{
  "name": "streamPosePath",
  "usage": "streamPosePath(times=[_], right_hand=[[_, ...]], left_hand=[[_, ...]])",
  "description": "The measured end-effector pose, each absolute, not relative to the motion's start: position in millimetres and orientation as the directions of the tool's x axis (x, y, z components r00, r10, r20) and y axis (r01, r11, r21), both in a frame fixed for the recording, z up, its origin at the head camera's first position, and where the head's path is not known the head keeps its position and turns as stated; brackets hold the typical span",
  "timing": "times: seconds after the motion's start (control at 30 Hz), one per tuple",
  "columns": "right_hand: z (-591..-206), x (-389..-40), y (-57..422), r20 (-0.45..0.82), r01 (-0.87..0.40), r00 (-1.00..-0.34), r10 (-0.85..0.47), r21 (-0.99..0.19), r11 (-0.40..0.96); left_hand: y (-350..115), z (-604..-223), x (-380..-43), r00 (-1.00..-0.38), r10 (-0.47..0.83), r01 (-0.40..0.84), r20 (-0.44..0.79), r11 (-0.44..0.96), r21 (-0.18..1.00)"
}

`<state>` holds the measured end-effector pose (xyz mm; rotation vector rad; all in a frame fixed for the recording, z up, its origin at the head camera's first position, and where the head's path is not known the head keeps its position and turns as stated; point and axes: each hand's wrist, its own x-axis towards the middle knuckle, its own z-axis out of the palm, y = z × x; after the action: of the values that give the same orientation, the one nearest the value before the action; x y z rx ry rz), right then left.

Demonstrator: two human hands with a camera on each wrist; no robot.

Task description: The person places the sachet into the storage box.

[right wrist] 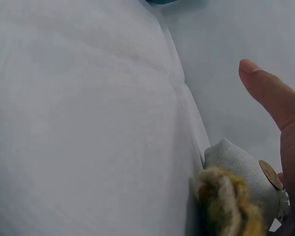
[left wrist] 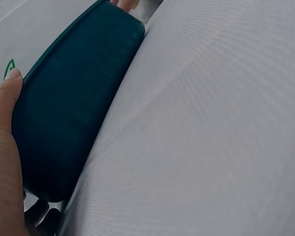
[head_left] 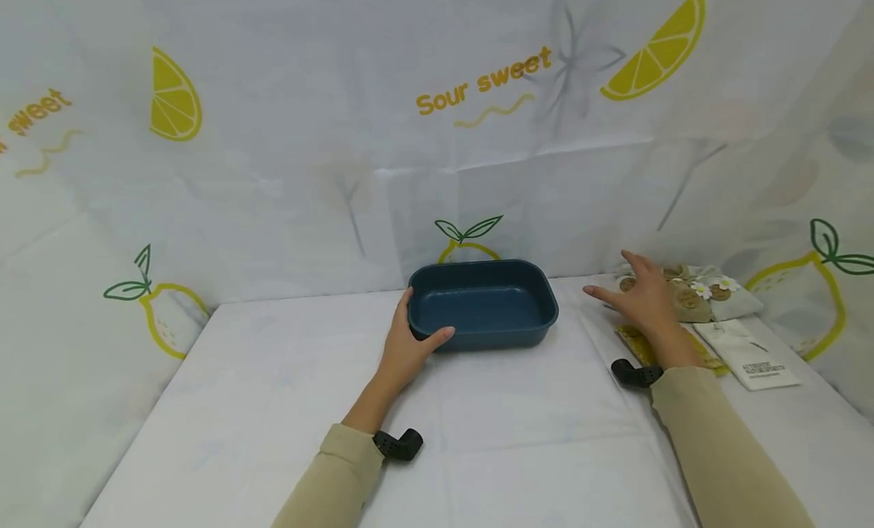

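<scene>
A dark blue rectangular basin (head_left: pixel 485 334) stands at the back of the table, open side up. My left hand (head_left: pixel 403 353) grips its left end, thumb by the front rim and fingers around the left side. In the left wrist view the thumb (left wrist: pixel 7 103) lies along the edge of the basin (left wrist: pixel 73 103). My right hand (head_left: pixel 645 300) is apart from the basin, with thumb and fingers spread and nothing held. It hovers beside small drawstring pouches (head_left: pixel 693 304) trimmed with round tags and white flowers. A grey pouch (right wrist: pixel 243 167) shows near it in the right wrist view.
Under the right forearm lies a yellow packet (head_left: pixel 710 361), partly hidden. Next to it is a flat white packet (head_left: pixel 747 355) with dark print. A white cloth (head_left: pixel 519 437) covers the table, and a lemon-patterned sheet (head_left: pixel 287 171) hangs behind and at the sides.
</scene>
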<state>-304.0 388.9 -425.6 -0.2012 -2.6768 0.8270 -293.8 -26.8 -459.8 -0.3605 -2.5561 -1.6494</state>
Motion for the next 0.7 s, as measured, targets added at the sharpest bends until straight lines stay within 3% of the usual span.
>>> streamPosePath(times=[0.7], right_hand=[[-433.7,-305.3,389.5,0.180,0.051,-0.969,0.170,-0.527,0.849]], left_hand=[[-27.4,-463.2,-295.9,-0.970,0.152,0.236,0.191,0.388,0.891]])
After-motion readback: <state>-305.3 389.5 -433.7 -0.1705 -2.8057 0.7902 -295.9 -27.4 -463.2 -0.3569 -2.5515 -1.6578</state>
